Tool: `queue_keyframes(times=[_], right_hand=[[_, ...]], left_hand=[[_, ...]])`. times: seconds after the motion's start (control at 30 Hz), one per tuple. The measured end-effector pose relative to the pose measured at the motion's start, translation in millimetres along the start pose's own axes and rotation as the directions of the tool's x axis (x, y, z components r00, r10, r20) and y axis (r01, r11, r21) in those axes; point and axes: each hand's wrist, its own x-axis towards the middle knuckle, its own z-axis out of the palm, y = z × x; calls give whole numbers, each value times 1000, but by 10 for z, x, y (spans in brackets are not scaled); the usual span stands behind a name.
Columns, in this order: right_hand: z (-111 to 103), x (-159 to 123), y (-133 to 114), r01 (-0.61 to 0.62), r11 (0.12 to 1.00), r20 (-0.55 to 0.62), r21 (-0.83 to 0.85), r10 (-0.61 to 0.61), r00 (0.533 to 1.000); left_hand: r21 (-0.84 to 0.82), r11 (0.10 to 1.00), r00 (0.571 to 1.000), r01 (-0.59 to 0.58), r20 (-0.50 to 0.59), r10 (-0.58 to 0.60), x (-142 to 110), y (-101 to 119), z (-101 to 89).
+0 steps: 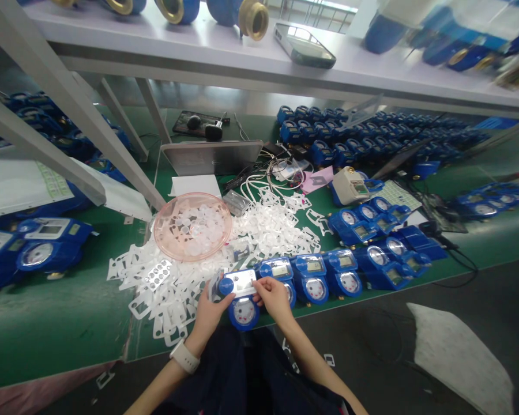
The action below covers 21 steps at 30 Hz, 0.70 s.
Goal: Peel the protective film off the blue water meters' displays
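Observation:
A blue water meter (pixel 244 313) with a round dial stands at the front edge of the green bench, right before me. A white face plate (pixel 244 281) lies over its upper display part, beside a round blue cap. My left hand (pixel 210 314) grips the meter's left side, thumb on the front and fingers partly hidden behind. At the plate's right end, the fingertips of my right hand (pixel 273 297) are pinched together on its edge. Just right of this hand is another blue meter (pixel 281 269), its display showing.
White plastic cut-outs (pixel 272 225) lie heaped around a pink round tray (pixel 155 230) holding translucent pieces. More blue meters (pixel 313 276) line the bench edge to the right. A laptop (pixel 211 157) and cables stand behind. Overhead runs a shelf (pixel 190 52) bearing a phone (pixel 305 46).

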Motion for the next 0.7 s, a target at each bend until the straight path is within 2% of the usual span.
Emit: queue_keyframes(times=[0.33, 0.57, 0.63, 0.7], right_hand=[[12, 15, -35, 44, 982, -15, -184, -48, 999], [-3, 45, -140, 70, 920, 26, -385, -65, 998], [-8, 33, -220, 65, 881, 48, -468, -48, 998], [-20, 8, -328, 73, 758, 63, -649, -42, 997]], left_hand=[[52, 998, 1000, -25, -8, 26, 3, -19, 13], [70, 997, 999, -45, -3, 45, -5, -12, 10], [76, 996, 999, -38, -1, 38, -9, 2, 15], [76, 997, 1000, -26, -10, 27, -13, 12, 18]])
